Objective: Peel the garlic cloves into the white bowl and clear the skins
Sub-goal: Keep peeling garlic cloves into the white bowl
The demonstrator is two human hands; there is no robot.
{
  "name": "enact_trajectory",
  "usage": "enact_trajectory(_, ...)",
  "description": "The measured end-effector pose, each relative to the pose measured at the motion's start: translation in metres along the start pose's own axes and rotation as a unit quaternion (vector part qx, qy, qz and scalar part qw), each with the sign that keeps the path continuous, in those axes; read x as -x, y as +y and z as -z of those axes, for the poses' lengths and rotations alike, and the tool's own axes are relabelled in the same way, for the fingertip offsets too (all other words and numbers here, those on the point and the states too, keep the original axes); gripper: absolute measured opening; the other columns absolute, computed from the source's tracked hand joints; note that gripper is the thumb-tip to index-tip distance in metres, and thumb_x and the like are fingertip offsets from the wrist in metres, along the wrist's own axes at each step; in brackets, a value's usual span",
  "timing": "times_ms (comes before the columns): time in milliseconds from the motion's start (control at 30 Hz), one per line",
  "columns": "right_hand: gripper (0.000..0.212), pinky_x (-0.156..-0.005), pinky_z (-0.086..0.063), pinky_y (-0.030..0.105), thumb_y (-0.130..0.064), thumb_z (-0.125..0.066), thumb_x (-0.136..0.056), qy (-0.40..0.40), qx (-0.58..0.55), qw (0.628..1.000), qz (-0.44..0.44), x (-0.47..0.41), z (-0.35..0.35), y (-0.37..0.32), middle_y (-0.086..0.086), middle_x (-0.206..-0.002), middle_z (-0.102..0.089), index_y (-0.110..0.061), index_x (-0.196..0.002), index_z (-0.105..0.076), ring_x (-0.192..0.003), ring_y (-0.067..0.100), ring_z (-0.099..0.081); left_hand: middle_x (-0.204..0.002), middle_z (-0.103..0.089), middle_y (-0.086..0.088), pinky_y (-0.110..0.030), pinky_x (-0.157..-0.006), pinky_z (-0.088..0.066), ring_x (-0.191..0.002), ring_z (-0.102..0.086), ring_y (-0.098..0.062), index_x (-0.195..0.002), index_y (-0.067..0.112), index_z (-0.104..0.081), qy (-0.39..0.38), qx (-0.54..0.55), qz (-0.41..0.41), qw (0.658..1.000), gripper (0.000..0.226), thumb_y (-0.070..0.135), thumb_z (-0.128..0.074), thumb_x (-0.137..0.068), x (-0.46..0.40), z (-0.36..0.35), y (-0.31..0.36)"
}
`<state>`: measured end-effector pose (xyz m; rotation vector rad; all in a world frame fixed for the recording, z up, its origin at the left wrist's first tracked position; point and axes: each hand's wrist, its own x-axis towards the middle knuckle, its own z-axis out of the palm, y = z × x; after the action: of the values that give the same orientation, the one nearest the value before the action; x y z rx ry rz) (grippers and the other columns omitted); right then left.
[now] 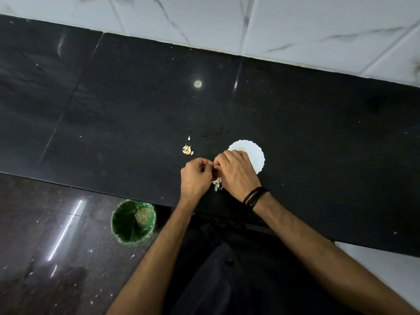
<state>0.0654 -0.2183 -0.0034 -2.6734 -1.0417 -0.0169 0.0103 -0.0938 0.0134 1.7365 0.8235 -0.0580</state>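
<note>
My left hand [196, 176] and right hand [236, 171] meet knuckles-up over the near part of the black counter [113, 110], both forearms reaching in from the near edge, and their fingers are curled tight with the tips pressed together between them; whatever they pinch there is too hidden for me to tell. A small heap of papery skins [217, 184] lies on the counter just under and between my palms, the white bowl [254, 153] sits just beyond my right hand, partly covered by it, and the unpeeled garlic cloves [187, 150] cluster a little to the far left of my left hand. Black bands [254, 197] wrap my right wrist, and a green bin [133, 222] stands on the floor to the near left.
</note>
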Motion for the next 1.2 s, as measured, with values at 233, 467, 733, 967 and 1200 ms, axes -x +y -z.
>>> enact_trajectory(233, 0.02, -0.084, -0.042, 0.037, -0.006, -0.041, -0.084, 0.02, 0.035, 0.998, 0.052, -0.001, 0.007, -0.005, -0.001, -0.085, -0.051, -0.018, -0.092, -0.055, -0.079, 0.023, -0.049, -0.076, -0.076, -0.014, -0.036, -0.072, -0.063, -0.076, -0.076, -0.027, -0.09, 0.001, -0.069, -0.027, 0.161, 0.113, 0.98, 0.018, 0.002, -0.054, -0.099, 0.0, 0.002, 0.0)
enact_trajectory(467, 0.009, -0.083, -0.046, 0.035, -0.017, -0.05, -0.097, 0.056, -0.046, 0.997, 0.017, -0.004, 0.004, -0.008, -0.003, -0.088, -0.057, -0.019, -0.094, -0.057, -0.082, 0.02, -0.053, -0.088, -0.075, -0.019, -0.025, -0.068, -0.061, -0.076, -0.075, -0.019, -0.107, -0.008, -0.069, -0.143, 0.288, 0.127, 0.938, 0.017, -0.002, -0.055, -0.099, -0.003, 0.025, 0.001)
enact_trajectory(733, 0.007, -0.076, -0.05, 0.027, -0.008, -0.064, -0.093, 0.104, -0.295, 0.934, -0.174, -0.006, 0.006, -0.029, -0.009, -0.087, -0.064, -0.013, -0.089, -0.063, -0.083, 0.01, -0.059, -0.089, -0.075, -0.018, -0.026, -0.075, -0.061, -0.084, -0.076, -0.02, -0.104, -0.006, -0.068, -0.109, 0.359, 0.154, 0.914, 0.012, -0.004, -0.058, -0.097, -0.013, 0.039, -0.001)
enact_trajectory(967, 0.019, -0.08, -0.058, 0.038, -0.005, -0.066, -0.092, 0.034, -0.228, 0.948, -0.219, 0.006, 0.002, -0.036, 0.002, -0.092, -0.078, -0.015, -0.103, -0.078, -0.084, 0.018, -0.073, -0.088, -0.077, -0.011, -0.023, -0.068, -0.061, -0.079, -0.075, -0.017, -0.099, -0.001, -0.073, -0.071, 0.33, 0.159, 0.928, 0.01, -0.002, -0.065, -0.093, -0.019, 0.047, -0.005)
enact_trajectory(1200, 0.012, -0.069, -0.055, 0.035, -0.018, -0.076, -0.083, 0.037, -0.2, 0.941, -0.269, 0.003, 0.005, -0.046, -0.008, -0.078, -0.07, -0.017, -0.087, -0.065, -0.07, 0.015, -0.066, -0.092, -0.077, -0.013, -0.028, -0.079, -0.062, -0.082, -0.075, -0.02, -0.1, -0.001, -0.074, -0.078, 0.265, 0.097, 0.956, 0.011, -0.002, -0.068, -0.091, -0.021, 0.042, -0.008)
